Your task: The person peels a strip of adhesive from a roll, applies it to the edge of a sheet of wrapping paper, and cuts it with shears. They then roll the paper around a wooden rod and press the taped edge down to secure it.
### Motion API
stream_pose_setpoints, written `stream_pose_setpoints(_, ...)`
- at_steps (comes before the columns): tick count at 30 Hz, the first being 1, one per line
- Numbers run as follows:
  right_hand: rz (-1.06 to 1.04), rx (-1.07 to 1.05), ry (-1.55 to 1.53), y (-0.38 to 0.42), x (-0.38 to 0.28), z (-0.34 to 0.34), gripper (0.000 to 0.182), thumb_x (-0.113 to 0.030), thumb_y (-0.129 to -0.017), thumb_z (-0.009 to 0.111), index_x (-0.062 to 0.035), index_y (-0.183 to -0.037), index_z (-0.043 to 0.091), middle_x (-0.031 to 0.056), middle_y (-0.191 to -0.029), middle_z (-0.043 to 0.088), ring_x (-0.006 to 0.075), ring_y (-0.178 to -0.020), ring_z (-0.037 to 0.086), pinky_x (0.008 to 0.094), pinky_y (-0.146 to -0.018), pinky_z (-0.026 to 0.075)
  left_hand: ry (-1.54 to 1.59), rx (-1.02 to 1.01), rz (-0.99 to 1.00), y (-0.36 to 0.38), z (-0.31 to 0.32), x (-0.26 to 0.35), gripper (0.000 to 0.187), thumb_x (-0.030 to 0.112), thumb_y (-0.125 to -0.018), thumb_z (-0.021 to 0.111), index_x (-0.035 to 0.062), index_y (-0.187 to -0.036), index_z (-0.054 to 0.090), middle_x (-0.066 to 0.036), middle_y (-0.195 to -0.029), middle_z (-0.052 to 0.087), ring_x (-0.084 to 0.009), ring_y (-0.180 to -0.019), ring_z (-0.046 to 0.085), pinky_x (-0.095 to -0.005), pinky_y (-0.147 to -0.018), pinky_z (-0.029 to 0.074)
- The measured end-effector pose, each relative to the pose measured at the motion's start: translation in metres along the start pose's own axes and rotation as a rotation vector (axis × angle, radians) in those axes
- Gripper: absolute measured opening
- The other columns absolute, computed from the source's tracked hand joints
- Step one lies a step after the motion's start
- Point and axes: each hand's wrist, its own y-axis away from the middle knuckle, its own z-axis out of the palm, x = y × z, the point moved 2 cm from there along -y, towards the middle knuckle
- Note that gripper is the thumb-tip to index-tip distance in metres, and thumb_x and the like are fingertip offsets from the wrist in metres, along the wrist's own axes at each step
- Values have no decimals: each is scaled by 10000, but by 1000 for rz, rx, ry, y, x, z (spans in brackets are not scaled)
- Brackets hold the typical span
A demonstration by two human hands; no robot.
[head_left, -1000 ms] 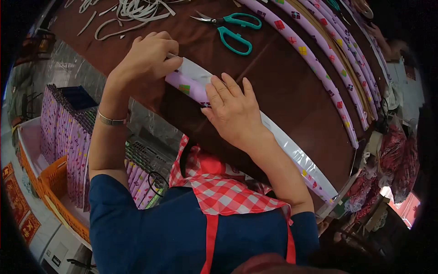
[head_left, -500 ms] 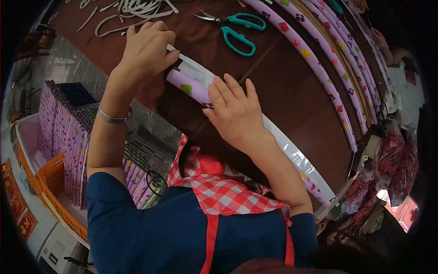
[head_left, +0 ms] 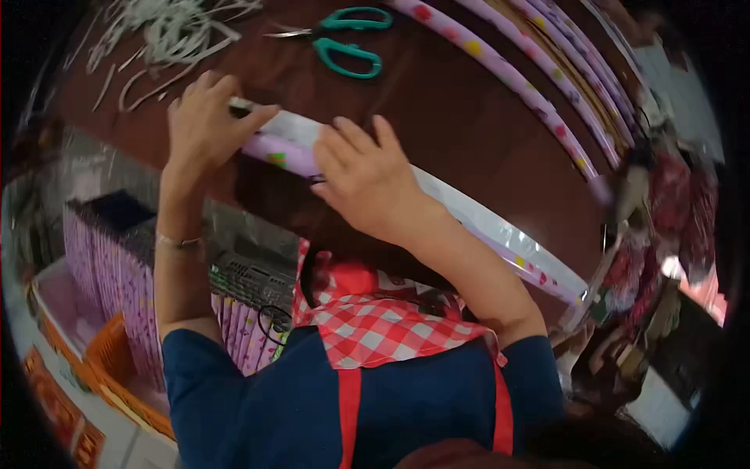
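Observation:
A long lilac strip (head_left: 279,160) with a gift-box pattern lies across the near side of the brown table, its near edge rolled and its white glossy side (head_left: 469,209) facing up. My left hand (head_left: 201,125) is at the strip's left end, thumb over the white side and fingers curled around the end; motion blurs it a little. Pressed flat on the strip's middle is my right hand (head_left: 371,180), fingers stretched out. Scissors (head_left: 348,47) with teal handles lie beyond the hands, blades apart.
White trimmings (head_left: 168,35) are heaped at the far left of the brown table (head_left: 469,117). Several lilac patterned tubes (head_left: 500,82) curve along the right. Below the table's left edge, an orange basket (head_left: 109,352) stands by upright patterned pieces (head_left: 117,273).
My left hand's thumb has stretched out over the strip's end, which it now covers. The view has shifted, so the scissors and tubes sit further left and up.

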Motion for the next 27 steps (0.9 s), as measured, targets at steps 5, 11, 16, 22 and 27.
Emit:
stream_pose_setpoints(5, -5, 79, 119, 5, -4, 15, 473, -380, -835, 656, -20, -1142, 637, 157, -1177, 617, 337, -1178, 547, 582, -976, 397, 79, -12, 16, -9, 6, 0, 505, 492, -781, 746, 16, -895, 626, -156, -903, 600, -371, -866, 602, -485, -720, 460)
stream_pose_setpoints(11, -42, 93, 134, 0, 0, 14, 517, -436, -874, 611, -11, -1165, 652, 185, -1254, 616, 356, -1239, 522, 590, -1028, 370, 489, -182, 85, -14, 34, -68, 305, 260, -929, 649, -27, -993, 569, -125, -967, 553, -276, -891, 540, -370, -779, 438)
stream_pose_setpoints(16, 78, 37, 404, -50, 52, 2, 492, -322, -937, 504, 19, -1286, 575, 223, -1316, 557, 400, -1276, 463, 546, -1021, 362, 569, -288, 129, -13, 31, -76, 251, 212, -961, 599, -27, -1027, 564, -125, -1032, 559, -228, -903, 539, -336, -812, 432)
stream_pose_setpoints(22, 360, 7, 384, -61, 100, 20, 417, -267, -901, 528, 5, -1194, 644, 217, -1253, 577, 368, -1223, 487, 490, -964, 413, 588, -218, 98, -13, 33, -79, 279, 237, -986, 582, -16, -1102, 576, -94, -1075, 567, -201, -948, 548, -315, -855, 437)
stream_pose_setpoints(27, 269, -91, 341, -58, 95, 6, 320, -243, -863, 567, -17, -1041, 707, 152, -1072, 652, 317, -1093, 571, 457, -859, 474, 711, -212, 114, -18, 47, -101, 273, 225, -995, 571, -3, -1146, 583, -79, -1101, 579, -170, -962, 544, -298, -844, 441)
